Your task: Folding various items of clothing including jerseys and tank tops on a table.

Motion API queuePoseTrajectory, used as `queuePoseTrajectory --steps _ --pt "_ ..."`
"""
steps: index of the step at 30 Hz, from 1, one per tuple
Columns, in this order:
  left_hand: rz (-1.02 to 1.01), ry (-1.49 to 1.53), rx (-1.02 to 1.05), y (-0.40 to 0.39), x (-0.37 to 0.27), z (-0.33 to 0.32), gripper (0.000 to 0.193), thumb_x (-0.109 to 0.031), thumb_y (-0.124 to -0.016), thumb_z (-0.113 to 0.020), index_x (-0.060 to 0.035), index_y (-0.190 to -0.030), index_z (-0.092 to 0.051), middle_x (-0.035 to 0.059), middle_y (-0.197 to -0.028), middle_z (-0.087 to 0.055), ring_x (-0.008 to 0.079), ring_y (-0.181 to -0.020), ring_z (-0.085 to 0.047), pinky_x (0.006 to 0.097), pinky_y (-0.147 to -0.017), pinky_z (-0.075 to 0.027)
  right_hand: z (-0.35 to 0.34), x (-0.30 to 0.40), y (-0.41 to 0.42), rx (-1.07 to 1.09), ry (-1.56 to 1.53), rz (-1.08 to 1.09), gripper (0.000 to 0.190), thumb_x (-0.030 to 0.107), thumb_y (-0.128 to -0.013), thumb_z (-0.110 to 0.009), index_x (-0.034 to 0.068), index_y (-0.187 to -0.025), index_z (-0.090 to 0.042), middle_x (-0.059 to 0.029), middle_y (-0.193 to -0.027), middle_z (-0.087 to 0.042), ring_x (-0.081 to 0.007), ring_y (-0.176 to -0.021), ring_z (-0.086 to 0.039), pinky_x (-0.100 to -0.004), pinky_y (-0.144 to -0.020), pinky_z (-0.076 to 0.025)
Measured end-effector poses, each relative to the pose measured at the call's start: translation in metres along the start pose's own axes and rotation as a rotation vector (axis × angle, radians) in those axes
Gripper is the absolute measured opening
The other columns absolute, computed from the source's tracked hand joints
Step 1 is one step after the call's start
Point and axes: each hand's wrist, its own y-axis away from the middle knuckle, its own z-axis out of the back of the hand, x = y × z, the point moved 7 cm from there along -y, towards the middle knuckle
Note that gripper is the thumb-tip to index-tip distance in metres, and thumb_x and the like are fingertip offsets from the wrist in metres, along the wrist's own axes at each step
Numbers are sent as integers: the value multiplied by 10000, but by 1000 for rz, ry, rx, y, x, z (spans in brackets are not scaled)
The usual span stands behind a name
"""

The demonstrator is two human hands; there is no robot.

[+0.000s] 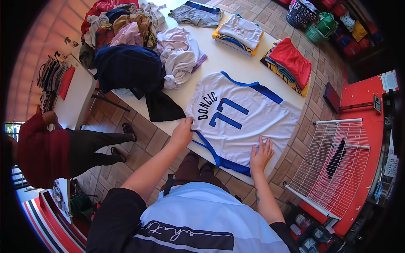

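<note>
A white sleeveless basketball jersey (253, 126) with blue trim and a blue number lies spread on the white table (210, 34). My left hand (182, 132) pinches its shoulder edge between thumb and fingers, beside a black cloth (164, 107). Flat on the jersey's lower part rests my right hand (262, 155), fingers a little apart. A large heap of crumpled clothes, with a navy garment (129, 68) in front and pale garments (178, 53) beside it, is at the table's far left.
Folded stacks, one topped by a white shirt (241, 30), one by red shorts (291, 60), sit along the table's far side, near folded grey shorts (196, 14). A wire drying rack (329, 164) stands at right. At left another person (47, 148) stands by a second table (77, 88).
</note>
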Motion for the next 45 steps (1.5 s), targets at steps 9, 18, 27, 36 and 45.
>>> queuePoseTrajectory --steps 9,18,27,36,45 --pt "707 1146 45 41 73 -7 131 -22 -856 -550 -23 -982 -584 57 -950 -632 132 -818 -617 295 -726 -522 28 -14 28 8 -246 1 463 182 -817 -645 98 -1257 -529 -201 -1384 -396 -376 -1294 -342 -475 -1086 -248" --pt "350 524 39 35 23 9 242 -71 -816 -626 -19 -1041 -555 32 -866 -627 98 -739 -571 241 -674 -466 34 -135 77 -20 -308 -377 476 226 -867 -638 48 -1279 -479 -176 -1281 -498 -316 -1199 -460 -410 -1023 -344" --pt "466 559 219 -1 27 3 343 -304 -821 -728 -7 -679 -632 -33 -580 -543 56 -534 -471 235 -521 -372 -26 -164 110 173 -881 -767 374 255 -959 -550 80 -1281 -473 -60 -1139 -592 -158 -1028 -548 -295 -860 -450" --pt "515 -69 121 3 61 26 693 -679 -830 -477 -17 -774 -675 209 -776 -652 347 -773 -648 430 -700 -486 -25 -163 128 234 -1076 -977 484 458 -944 -501 122 -1291 -478 -43 -1154 -580 -196 -1018 -546 -460 -826 -452" --pt "580 -24 202 -17 59 -4 437 -432 -800 -662 2 -831 -702 200 -815 -673 310 -760 -665 405 -682 -502 -87 -134 167 856 -1743 -1222 574 561 -927 -391 164 -1335 -461 -106 -1296 -539 -396 -1128 -525 -678 -900 -390"
